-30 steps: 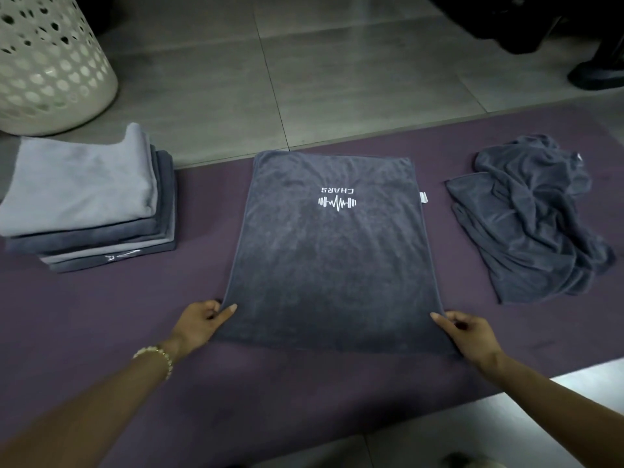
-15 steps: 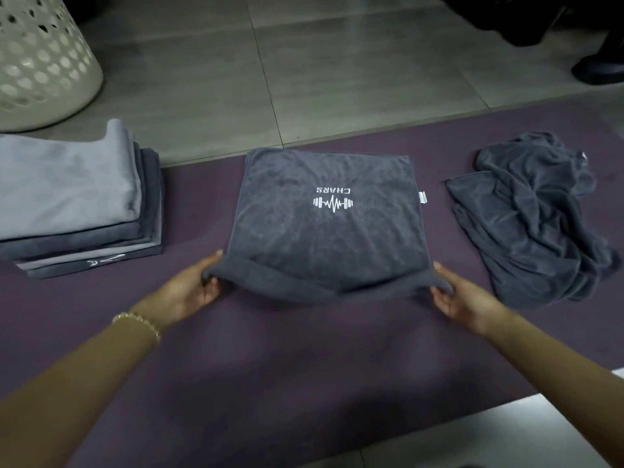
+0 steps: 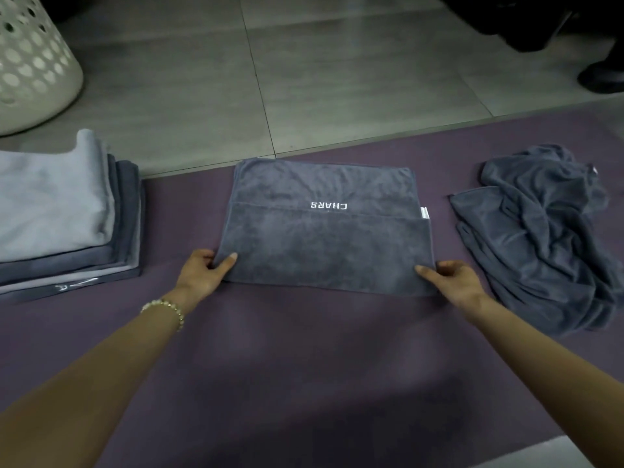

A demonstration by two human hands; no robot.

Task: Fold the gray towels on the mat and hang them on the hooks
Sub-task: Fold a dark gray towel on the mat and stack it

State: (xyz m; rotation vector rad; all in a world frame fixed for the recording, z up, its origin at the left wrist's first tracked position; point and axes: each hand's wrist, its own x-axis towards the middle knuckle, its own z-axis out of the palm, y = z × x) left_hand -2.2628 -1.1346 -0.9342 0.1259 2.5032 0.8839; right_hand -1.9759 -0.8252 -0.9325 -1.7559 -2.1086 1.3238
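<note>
A dark gray towel [image 3: 326, 244] with white "CHARS" lettering lies on the purple mat [image 3: 304, 366], its near part folded up over the far part to just below the lettering. My left hand [image 3: 206, 275] pinches the fold's near left corner, thumb on top. My right hand [image 3: 452, 278] pinches the near right corner the same way. A stack of folded gray towels [image 3: 64, 214] sits at the left of the mat. A crumpled dark gray towel [image 3: 543, 238] lies in a heap at the right. No hooks are in view.
A white perforated laundry basket [image 3: 30, 62] stands on the gray tiled floor [image 3: 304, 79] at the far left. A dark shoe [image 3: 601, 76] and dark shapes sit at the far right corner. The mat's near edge meets pale floor at lower right.
Both hands lifted the towel's near edge and carried it away from me, laying it over the far part. The logo graphic is now covered and the hands hold the new fold's corners.
</note>
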